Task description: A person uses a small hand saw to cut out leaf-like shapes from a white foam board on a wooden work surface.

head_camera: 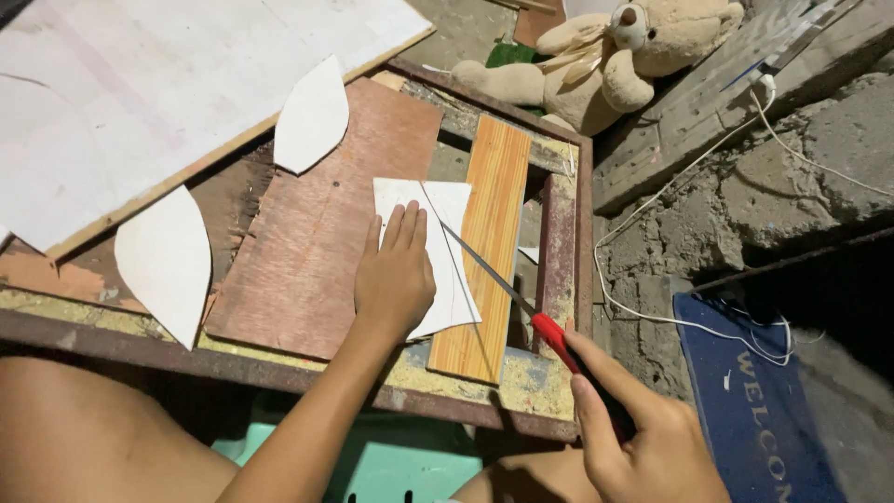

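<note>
My left hand lies flat, fingers together, pressing a white sheet piece onto a brown plywood board and an orange wood-grain plank. A curved line is drawn on the sheet. My right hand grips a red-handled saw blade; the thin blade slants up to the left and its tip meets the sheet beside my left fingers.
Two leaf-shaped white cutouts lie on the rusty metal-framed table. A large white board covers the top left. A teddy bear, a white cable and a blue doormat sit to the right.
</note>
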